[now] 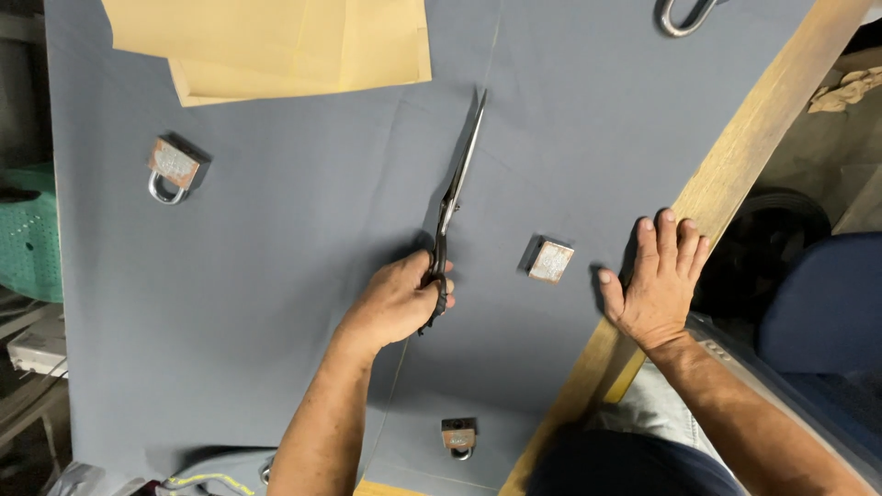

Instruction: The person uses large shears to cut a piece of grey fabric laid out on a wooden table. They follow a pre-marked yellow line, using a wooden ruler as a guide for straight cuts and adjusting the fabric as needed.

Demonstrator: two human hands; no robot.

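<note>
Grey cloth is cut with long scissors gripped in the left hand.
The handles are enclosed by curled fingers, the slim steel blades pointing away from that hand. The right hand is laid flat, fingers spread wide, on the cloth by a wooden edge. Between the hands, a square metal padlock rests.
</note>
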